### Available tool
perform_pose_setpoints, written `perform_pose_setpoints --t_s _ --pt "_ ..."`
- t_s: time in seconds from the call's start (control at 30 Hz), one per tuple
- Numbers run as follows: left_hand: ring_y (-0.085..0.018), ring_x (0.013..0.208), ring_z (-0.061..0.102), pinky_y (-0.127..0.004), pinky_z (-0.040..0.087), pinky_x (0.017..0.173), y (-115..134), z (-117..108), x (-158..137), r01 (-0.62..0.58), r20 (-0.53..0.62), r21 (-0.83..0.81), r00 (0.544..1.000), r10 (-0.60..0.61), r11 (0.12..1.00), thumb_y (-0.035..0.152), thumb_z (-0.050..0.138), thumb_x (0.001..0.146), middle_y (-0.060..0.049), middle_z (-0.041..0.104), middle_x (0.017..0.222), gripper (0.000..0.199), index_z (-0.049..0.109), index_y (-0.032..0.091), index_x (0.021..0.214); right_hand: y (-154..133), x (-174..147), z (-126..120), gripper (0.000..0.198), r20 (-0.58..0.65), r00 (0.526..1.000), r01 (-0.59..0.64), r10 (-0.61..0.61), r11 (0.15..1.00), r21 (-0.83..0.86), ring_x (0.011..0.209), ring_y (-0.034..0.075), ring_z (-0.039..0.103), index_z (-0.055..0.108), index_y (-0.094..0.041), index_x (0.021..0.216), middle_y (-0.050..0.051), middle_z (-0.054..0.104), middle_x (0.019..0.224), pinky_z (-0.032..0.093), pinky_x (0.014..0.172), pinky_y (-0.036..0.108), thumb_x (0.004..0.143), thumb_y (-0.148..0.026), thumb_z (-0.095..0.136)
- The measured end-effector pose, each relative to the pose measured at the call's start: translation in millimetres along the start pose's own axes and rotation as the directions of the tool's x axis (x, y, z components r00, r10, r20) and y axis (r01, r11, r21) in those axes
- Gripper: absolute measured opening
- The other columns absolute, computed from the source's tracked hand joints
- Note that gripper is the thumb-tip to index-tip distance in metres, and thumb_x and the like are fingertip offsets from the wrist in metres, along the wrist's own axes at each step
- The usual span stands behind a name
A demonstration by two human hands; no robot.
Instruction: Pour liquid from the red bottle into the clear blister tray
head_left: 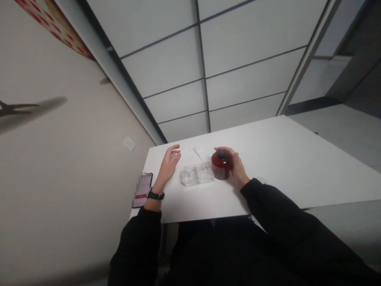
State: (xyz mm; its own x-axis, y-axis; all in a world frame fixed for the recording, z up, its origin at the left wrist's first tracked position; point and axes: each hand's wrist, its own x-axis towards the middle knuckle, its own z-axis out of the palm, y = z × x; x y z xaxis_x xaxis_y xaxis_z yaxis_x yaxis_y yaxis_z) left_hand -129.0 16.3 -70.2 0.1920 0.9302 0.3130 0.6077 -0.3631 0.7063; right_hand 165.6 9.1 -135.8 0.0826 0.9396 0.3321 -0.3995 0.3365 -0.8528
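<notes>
My right hand (236, 165) is wrapped around the far and right side of a dark red, see-through bottle (220, 169) with a black cap. Just left of the bottle, two clear square containers (197, 175) stand side by side on the white table; what they hold is hard to make out. Behind them lies a small, thin, clear object (196, 151), perhaps plastic, too faint to name. My left hand (171, 159) hovers to the left of the containers, fingers apart and curved, with nothing in it. A black band circles my left wrist.
A phone (143, 190) with a lit screen lies at the table's left edge, beside my left forearm. The white table (285, 159) stretches to the right. A wall with a socket plate (129, 143) borders it on the left, and panelled sliding doors (178, 71) stand behind.
</notes>
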Motion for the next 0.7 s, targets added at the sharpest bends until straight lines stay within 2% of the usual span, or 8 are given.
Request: perform_pose_setpoints --t_s 0.1,0.17,0.27,0.4,0.47,0.57,0.63,0.7 --pt "-0.023 0.099 0.075 -0.042 0.057 0.100 -1 1 58 0.064 0.195 0.157 0.976 -0.094 0.986 0.052 0.054 0.106 -0.011 0.075 0.125 0.041 0.066 0.022 0.131 -2 -1 1 0.067 -0.040 0.999 -0.005 0.005 1.000 0.010 0.123 0.029 0.068 0.078 -0.031 0.113 0.006 0.076 0.130 0.051 0.115 0.048 0.094 -0.087 0.048" --pt "-0.021 0.085 0.075 -0.041 0.059 0.094 -3 13 93 0.084 0.295 0.270 0.941 -0.166 0.959 0.043 0.061 0.105 -0.007 0.077 0.101 0.032 0.071 0.018 0.123 -3 -2 1 0.064 -0.057 0.998 -0.015 0.015 1.000 0.006 0.121 0.028 0.069 0.077 -0.031 0.115 0.006 0.075 0.130 0.053 0.112 0.047 0.097 -0.085 0.046" --pt "-0.021 0.092 0.073 -0.043 0.062 0.091 -3 36 128 0.066 0.396 0.409 0.885 -0.243 0.910 0.040 0.069 0.103 -0.006 0.075 0.107 0.029 0.071 0.015 0.119 -3 -2 1 0.062 -0.068 0.997 -0.028 0.027 1.000 -0.009 0.116 0.028 0.071 0.077 -0.030 0.113 0.007 0.076 0.126 0.058 0.105 0.047 0.097 -0.083 0.048" --pt "-0.022 0.102 0.073 -0.043 0.064 0.091 4 55 145 0.004 0.470 0.480 0.843 -0.261 0.877 0.040 0.071 0.103 -0.008 0.073 0.119 0.030 0.070 0.016 0.120 -2 0 1 0.060 -0.073 0.997 -0.030 0.029 0.999 -0.022 0.111 0.028 0.072 0.078 -0.031 0.111 0.007 0.077 0.123 0.061 0.099 0.046 0.094 -0.084 0.054" --pt "-0.022 0.100 0.073 -0.043 0.063 0.091 11 56 145 -0.014 0.460 0.473 0.857 -0.233 0.881 0.040 0.072 0.102 -0.008 0.074 0.116 0.029 0.071 0.015 0.118 -1 0 1 0.058 -0.075 0.997 -0.032 0.030 0.999 -0.025 0.109 0.028 0.073 0.078 -0.032 0.110 0.007 0.078 0.122 0.062 0.097 0.045 0.094 -0.083 0.055" --pt "-0.023 0.095 0.075 -0.041 0.061 0.094 25 42 138 -0.016 0.371 0.426 0.915 -0.158 0.905 0.035 0.079 0.095 -0.009 0.079 0.101 0.028 0.075 0.014 0.113 0 1 1 0.059 -0.084 0.996 -0.030 0.027 0.999 -0.032 0.111 0.028 0.072 0.077 -0.031 0.110 0.007 0.077 0.124 0.061 0.101 0.047 0.095 -0.082 0.053" --pt "-0.024 0.096 0.077 -0.038 0.059 0.096 39 27 126 -0.009 0.274 0.371 0.956 -0.101 0.929 0.032 0.078 0.095 -0.009 0.082 0.098 0.033 0.075 0.015 0.122 -1 1 -1 0.062 -0.092 0.996 -0.017 0.013 0.999 -0.043 0.117 0.029 0.071 0.077 -0.029 0.109 0.008 0.076 0.127 0.058 0.107 0.049 0.095 -0.084 0.051" --pt "-0.022 0.101 0.078 -0.035 0.060 0.096 55 13 107 -0.011 0.189 0.299 0.981 -0.048 0.954 0.034 0.071 0.099 -0.008 0.082 0.107 0.041 0.067 0.019 0.137 -2 1 -3 0.062 -0.099 0.995 0.000 -0.005 0.998 -0.057 0.124 0.030 0.068 0.077 -0.029 0.107 0.009 0.075 0.128 0.055 0.112 0.050 0.095 -0.084 0.051"
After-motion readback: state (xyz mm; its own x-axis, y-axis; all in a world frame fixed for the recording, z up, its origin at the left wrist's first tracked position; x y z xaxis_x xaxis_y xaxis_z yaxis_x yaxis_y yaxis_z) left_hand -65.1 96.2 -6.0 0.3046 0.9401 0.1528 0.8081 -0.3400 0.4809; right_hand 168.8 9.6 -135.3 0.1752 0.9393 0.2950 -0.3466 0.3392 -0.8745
